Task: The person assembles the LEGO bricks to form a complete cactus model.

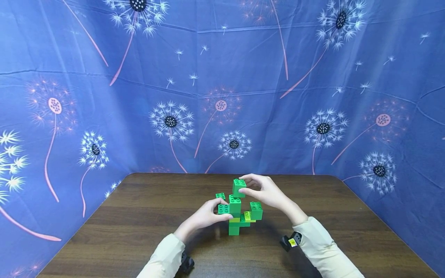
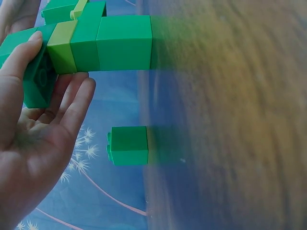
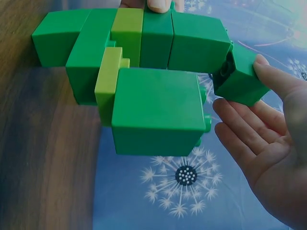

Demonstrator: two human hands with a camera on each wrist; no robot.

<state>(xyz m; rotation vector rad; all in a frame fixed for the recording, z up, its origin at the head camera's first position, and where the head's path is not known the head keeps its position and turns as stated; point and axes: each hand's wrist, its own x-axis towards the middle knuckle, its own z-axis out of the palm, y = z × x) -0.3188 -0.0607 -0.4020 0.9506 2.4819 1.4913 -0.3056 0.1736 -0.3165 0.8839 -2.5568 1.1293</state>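
A tower of green toy building bricks [image 1: 234, 230] stands upright on the table, with a lime brick [image 3: 128, 33] in its column. My left hand [image 1: 205, 214] grips it from the left around an outward-jutting green brick [image 1: 223, 209], thumb on the near side and fingers behind. My right hand [image 1: 265, 191] pinches another green brick [image 1: 239, 188] between thumb and fingers at the tower's top. That brick sits tilted against the upper brick [image 3: 199, 40], its hollow underside partly showing. On the right side arm, a lime piece [image 3: 108, 72] carries a large green brick [image 3: 158, 108].
Behind the tower, a loose green brick [image 2: 128, 145] rests on the brown wooden table [image 1: 139, 220]. A blue cloth with dandelion prints [image 1: 278, 116] hangs beyond the table's far edge. Dark wrist cameras [image 1: 291, 241] hang below both cuffs.
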